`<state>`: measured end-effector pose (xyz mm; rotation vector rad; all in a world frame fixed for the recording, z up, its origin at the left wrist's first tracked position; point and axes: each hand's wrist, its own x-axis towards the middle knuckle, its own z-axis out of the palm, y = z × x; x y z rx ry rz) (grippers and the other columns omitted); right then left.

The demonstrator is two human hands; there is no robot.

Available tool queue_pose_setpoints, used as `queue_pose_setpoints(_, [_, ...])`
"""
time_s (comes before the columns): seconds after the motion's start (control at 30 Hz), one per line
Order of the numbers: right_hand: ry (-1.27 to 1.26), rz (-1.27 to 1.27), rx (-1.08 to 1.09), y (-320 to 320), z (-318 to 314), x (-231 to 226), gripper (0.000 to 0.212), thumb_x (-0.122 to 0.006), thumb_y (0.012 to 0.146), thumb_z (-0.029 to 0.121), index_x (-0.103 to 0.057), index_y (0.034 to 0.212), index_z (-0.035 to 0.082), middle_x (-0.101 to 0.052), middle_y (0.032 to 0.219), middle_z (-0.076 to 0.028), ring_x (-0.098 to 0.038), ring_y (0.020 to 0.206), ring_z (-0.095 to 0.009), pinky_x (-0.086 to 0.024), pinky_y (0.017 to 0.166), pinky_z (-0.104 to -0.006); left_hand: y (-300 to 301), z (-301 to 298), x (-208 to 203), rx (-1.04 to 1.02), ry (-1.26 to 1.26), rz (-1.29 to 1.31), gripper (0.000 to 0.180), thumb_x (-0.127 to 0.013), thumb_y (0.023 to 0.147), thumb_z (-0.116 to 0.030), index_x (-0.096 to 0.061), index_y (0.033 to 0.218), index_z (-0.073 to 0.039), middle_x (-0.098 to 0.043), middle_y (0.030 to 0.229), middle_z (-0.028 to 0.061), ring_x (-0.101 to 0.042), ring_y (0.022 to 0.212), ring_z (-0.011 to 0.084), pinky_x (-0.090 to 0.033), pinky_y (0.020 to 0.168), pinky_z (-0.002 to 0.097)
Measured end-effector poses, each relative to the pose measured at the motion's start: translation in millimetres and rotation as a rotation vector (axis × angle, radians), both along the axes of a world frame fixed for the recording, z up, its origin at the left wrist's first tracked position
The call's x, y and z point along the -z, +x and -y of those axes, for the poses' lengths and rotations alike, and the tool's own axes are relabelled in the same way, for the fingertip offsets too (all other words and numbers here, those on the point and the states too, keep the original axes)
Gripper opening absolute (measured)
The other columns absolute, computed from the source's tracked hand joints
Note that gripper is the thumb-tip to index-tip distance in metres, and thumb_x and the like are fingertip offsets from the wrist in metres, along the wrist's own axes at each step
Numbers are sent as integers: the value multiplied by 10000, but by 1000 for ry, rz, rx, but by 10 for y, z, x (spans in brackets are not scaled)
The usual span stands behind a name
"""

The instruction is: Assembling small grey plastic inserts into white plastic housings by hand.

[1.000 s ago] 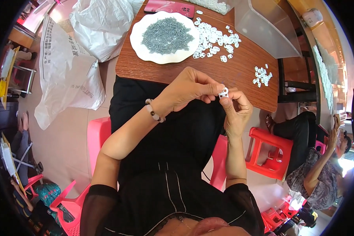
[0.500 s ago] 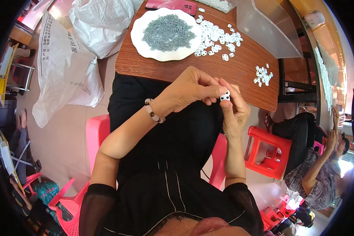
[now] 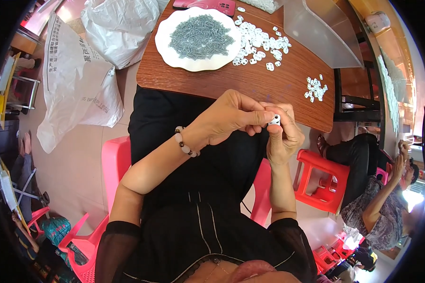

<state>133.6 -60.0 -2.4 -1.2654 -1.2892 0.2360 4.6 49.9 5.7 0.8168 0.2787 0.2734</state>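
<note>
Just in front of the table's near edge, my two hands meet at a small white plastic piece with dark holes (image 3: 274, 121). Thumb and fingers of my right hand (image 3: 285, 136) pinch this piece from the right. My left hand (image 3: 233, 118), with a beaded bracelet on its wrist, is closed in a pinch. Its thumb tip touches the piece's upper left side, and whatever lies between its fingertips is hidden. Beyond them, a white scalloped plate (image 3: 163, 53) on the table holds a heap of small grey screws (image 3: 200, 37).
Many similar white pieces (image 3: 255, 40) lie loose right of the plate on the brown table (image 3: 184, 80). A smaller pile (image 3: 315, 88) sits near its right edge. A pink phone (image 3: 212, 5) and a grey bin (image 3: 321, 33) stand behind. White sacks (image 3: 75, 80) are left; a red stool (image 3: 318, 181) and a seated person (image 3: 378, 203) are right.
Both hands have lowered slightly toward me, with the white piece between them. The piece has turned and less of it shows. The view has shifted a little.
</note>
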Motion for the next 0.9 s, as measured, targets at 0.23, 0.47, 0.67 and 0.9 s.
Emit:
queue_pose_setpoints(0.23, [37, 33, 33, -32, -9, 20, 390, -658, 883, 296, -663, 992, -78, -690, 898, -137, -565, 815, -202, -462, 728, -302, -6, 79, 9, -28, -110, 30, 177, -739, 821, -169, -730, 884, -3, -640, 691, 32, -552, 609, 72, -434, 543, 188])
queue_pose_setpoints(0.47, [19, 26, 97, -81, -9, 55, 327, -633, 910, 258, -671, 982, -59, -690, 866, -129, -565, 787, -192, -460, 712, -293, 21, 131, 17, -60, -106, -42, 177, -701, 856, -156, -721, 895, 15, -618, 681, 31, -524, 620, 80, -412, 557, 211])
queue_pose_setpoints(0.67, [-37, -25, 112, -3, -3, 160, 345, -592, 940, 274, -662, 1025, -54, -683, 915, -132, -576, 796, -167, -471, 726, -282, 93, 150, 73, -92, -187, -16, 186, -689, 871, -173, -718, 904, 8, -642, 728, 39, -549, 639, 78, -451, 602, 204])
queue_pose_setpoints(0.9, [-32, -288, -135, 116, -108, 245, 496, -542, 955, 375, -586, 1178, -65, -650, 1089, -177, -584, 967, -188, -458, 857, -299, 138, 116, 57, -236, 30, -2, 205, -669, 892, -190, -710, 850, 7, -654, 751, 44, -559, 649, 76, -451, 603, 202])
